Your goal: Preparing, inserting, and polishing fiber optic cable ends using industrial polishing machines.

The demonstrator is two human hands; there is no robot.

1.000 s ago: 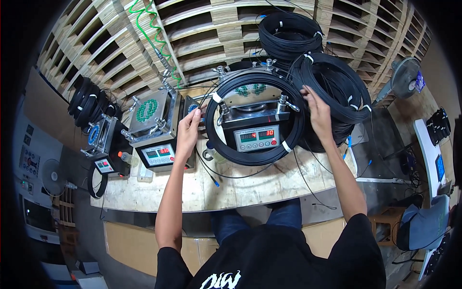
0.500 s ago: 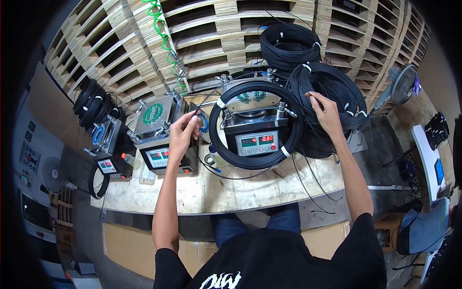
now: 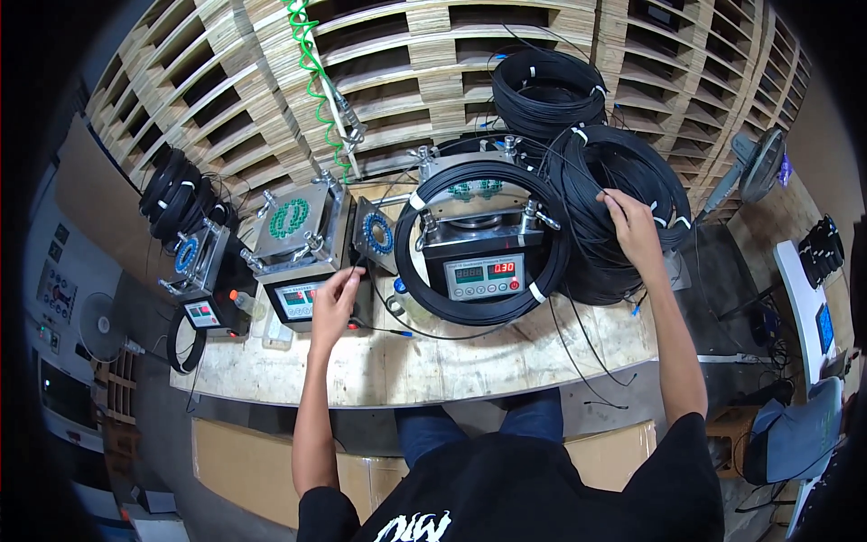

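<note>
My left hand is closed with fingertips pinched on a thin black cable, in front of the middle machine with its green-ringed plate. At the right, my right hand pinches a thin black cable against the large stacked cable coils. Between my hands, a black cable coil bound with white ties hangs upright around the front of a machine with a lit red display. Its loose cable runs along the bench below, with a blue-tipped end near the left hand.
A smaller machine with a blue ring stands at the left, beside an orange-capped bottle. Wooden pallets rise behind the wooden bench. Another coil sits at the back, and a fan stands at the right.
My left hand has moved down toward the bench, away from the top of the hanging coil. My right hand has shifted right and slightly down. Part of the machine's red display has gone dark.
</note>
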